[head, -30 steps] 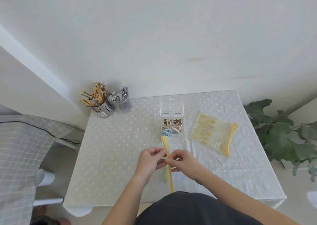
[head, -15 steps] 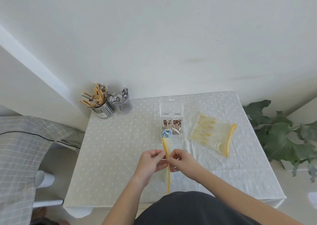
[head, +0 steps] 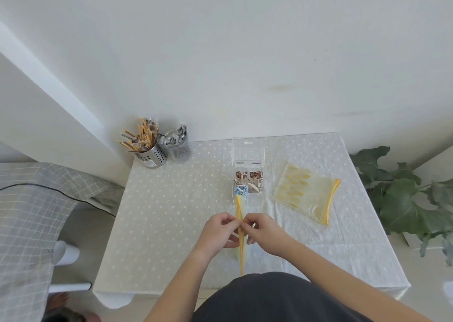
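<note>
Low in the middle of the frame, the person has a slim yellow-edged zip bag (head: 239,206) turned edge-on above the worktop (head: 171,211). The left hand (head: 218,231) and right hand (head: 262,231) face each other across it. Each hand has fingers and thumb curled in to pinch the yellow strip from its own side, so neither is loose or idle. It looks to me like they are working the seal, though I can't tell whether they are parting it or pressing it closed, nor whether anything is inside. The worry is how narrow that grip is: if one pinch slides off the slick strip, the bag would flop sideways or swing from the other hand. Its far end sits just beside the front of the clear compartment box (head: 248,155), right by the blue packets (head: 240,190), so a sudden tug could knock the box or flick those packets out. A pull that is too sharp or uneven might also stretch or tear the thin film beside the strip. The second bag (head: 306,194), right of centre, lies well apart and seems safe, as do the metal holder (head: 152,155) and clear cup (head: 180,150) at upper left.
</note>
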The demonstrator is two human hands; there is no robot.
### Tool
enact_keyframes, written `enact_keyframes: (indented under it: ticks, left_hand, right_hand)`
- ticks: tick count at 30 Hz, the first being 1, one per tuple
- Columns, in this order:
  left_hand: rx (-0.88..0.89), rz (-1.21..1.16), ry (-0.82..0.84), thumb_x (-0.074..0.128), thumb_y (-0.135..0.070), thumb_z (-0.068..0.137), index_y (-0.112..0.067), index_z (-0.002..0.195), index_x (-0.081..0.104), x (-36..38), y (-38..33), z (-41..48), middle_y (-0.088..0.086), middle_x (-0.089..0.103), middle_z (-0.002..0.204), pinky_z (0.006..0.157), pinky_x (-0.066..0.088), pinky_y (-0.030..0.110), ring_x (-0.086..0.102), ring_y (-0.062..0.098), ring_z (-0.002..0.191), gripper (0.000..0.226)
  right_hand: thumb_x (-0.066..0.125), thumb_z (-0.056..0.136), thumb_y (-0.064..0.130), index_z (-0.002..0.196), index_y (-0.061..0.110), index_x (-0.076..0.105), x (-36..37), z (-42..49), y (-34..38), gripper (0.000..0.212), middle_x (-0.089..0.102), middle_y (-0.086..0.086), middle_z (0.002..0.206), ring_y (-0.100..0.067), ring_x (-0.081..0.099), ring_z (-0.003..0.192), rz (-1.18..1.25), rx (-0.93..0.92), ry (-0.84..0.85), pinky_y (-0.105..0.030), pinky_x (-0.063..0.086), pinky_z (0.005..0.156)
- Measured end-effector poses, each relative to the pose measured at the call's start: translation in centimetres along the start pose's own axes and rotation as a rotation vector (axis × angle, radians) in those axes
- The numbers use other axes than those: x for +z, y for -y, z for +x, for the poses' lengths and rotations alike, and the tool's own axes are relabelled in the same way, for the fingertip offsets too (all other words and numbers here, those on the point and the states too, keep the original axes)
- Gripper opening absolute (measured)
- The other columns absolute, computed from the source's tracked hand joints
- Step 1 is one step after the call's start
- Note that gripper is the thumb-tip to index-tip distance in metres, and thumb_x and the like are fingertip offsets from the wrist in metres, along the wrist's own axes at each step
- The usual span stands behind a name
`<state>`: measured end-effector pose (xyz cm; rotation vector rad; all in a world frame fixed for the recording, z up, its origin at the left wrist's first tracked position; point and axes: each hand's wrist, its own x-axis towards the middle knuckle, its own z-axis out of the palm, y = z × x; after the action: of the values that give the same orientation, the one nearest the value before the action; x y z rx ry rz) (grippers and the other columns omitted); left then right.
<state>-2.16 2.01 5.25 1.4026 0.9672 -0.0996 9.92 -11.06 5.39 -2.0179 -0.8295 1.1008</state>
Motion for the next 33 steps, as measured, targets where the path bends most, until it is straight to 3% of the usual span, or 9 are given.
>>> enact_keyframes:
  ticks: [5, 7, 10, 14, 17, 22, 26, 29, 33]
  left_hand:
    - [0.141, 0.331, -0.077, 0.06, -0.022, 0.105, -0.017, 0.084, 0.069, 0.4, 0.9, 0.4, -0.002, 0.068, 0.101, 0.075, 0.068, 0.038, 0.075, 0.019, 0.085, 0.023]
    - [0.234, 0.447, -0.107, 0.06, -0.02, 0.105, -0.021, 0.084, 0.065, 0.6, 1.0, 0.6, -0.009, 0.06, 0.11, 0.081, 0.066, 0.041, 0.072, 0.014, 0.087, 0.021]
    - [0.321, 0.575, -0.134, 0.057, -0.019, 0.107, -0.019, 0.093, 0.064, 0.7, 0.7, 0.8, -0.013, 0.054, 0.122, 0.09, 0.059, 0.028, 0.067, 0.007, 0.094, 0.016]
    - [0.338, 0.54, -0.152, 0.055, -0.02, 0.108, -0.016, 0.098, 0.067, 0.6, 0.8, 0.7, -0.015, 0.052, 0.127, 0.092, 0.061, 0.03, 0.067, 0.007, 0.099, 0.016]
    - [0.344, 0.568, -0.192, 0.053, -0.016, 0.108, -0.013, 0.098, 0.066, -0.1, 1.3, 0.5, -0.013, 0.053, 0.127, 0.096, 0.055, 0.024, 0.064, 0.005, 0.104, 0.018]
    - [0.312, 0.533, -0.372, 0.057, -0.013, 0.105, -0.007, 0.102, 0.072, -4.2, 1.5, 0.6, -0.007, 0.057, 0.126, 0.098, 0.051, 0.027, 0.064, 0.012, 0.107, 0.016]
    - [0.304, 0.504, -0.377, 0.068, -0.02, 0.089, -0.013, 0.072, 0.063, -3.2, 0.8, -0.8, -0.011, 0.065, 0.11, 0.089, 0.054, 0.032, 0.065, 0.005, 0.099, 0.019]
    - [0.335, 0.515, -0.342, 0.07, -0.018, 0.085, -0.014, 0.074, 0.056, -2.1, 0.9, -1.1, -0.009, 0.067, 0.111, 0.088, 0.054, 0.031, 0.066, 0.007, 0.104, 0.018]
    - [0.426, 0.531, -0.286, 0.075, -0.02, 0.086, -0.029, 0.084, 0.048, -1.2, 0.6, -1.3, -0.025, 0.059, 0.128, 0.094, 0.051, 0.027, 0.059, -0.003, 0.12, 0.028]
  right_hand:
    - [0.056, 0.095, 0.029, 0.08, 0.009, 0.063, 0.2, -0.1, -0.3, 0.026, 0.069, -0.004, 0.08, -0.009, 0.072, 0.061, -0.073, 0.02, -0.066, -0.039, 0.058, 0.067]
    - [0.057, 0.092, 0.03, 0.077, 0.009, 0.063, 0.4, 0.1, -0.3, 0.027, 0.067, -0.008, 0.078, -0.018, 0.07, 0.062, -0.105, 0.011, -0.081, -0.034, 0.053, 0.059]
    - [0.058, 0.088, 0.031, 0.074, 0.011, 0.063, 0.3, 0.6, -0.1, 0.025, 0.066, -0.009, 0.077, -0.029, 0.066, 0.067, -0.111, 0.0, -0.103, -0.031, 0.047, 0.056]
    - [0.059, 0.091, 0.027, 0.074, 0.011, 0.065, 0.0, 0.7, 0.4, 0.024, 0.066, -0.002, 0.071, -0.008, 0.066, 0.056, -0.068, -0.012, -0.09, -0.035, 0.054, 0.06]
    - [0.06, 0.089, 0.021, 0.069, 0.009, 0.061, -0.1, 0.7, -0.2, 0.024, 0.063, -0.002, 0.068, -0.017, 0.061, 0.056, -0.045, 0.025, -0.111, -0.037, 0.05, 0.058]
    - [0.066, 0.092, 0.017, 0.076, 0.006, 0.073, -2.3, 0.5, -1.8, 0.021, 0.058, 0.011, 0.11, -0.002, 0.057, 0.092, 0.01, 0.077, -0.265, -0.017, 0.041, 0.072]
    - [0.067, 0.091, 0.025, 0.072, 0.017, 0.074, -1.6, 0.3, -2.0, 0.022, 0.058, 0.012, 0.117, -0.009, 0.056, 0.107, -0.077, 0.037, -0.228, -0.025, 0.039, 0.086]
    - [0.067, 0.092, 0.028, 0.07, 0.027, 0.067, -1.3, 0.3, -2.2, 0.022, 0.057, 0.012, 0.12, -0.011, 0.052, 0.114, -0.175, -0.029, -0.211, -0.026, 0.037, 0.093]
    - [0.067, 0.092, 0.03, 0.074, 0.025, 0.069, -1.3, 0.0, -1.6, 0.02, 0.055, 0.015, 0.125, -0.01, 0.047, 0.118, -0.239, -0.121, -0.162, -0.026, 0.037, 0.096]
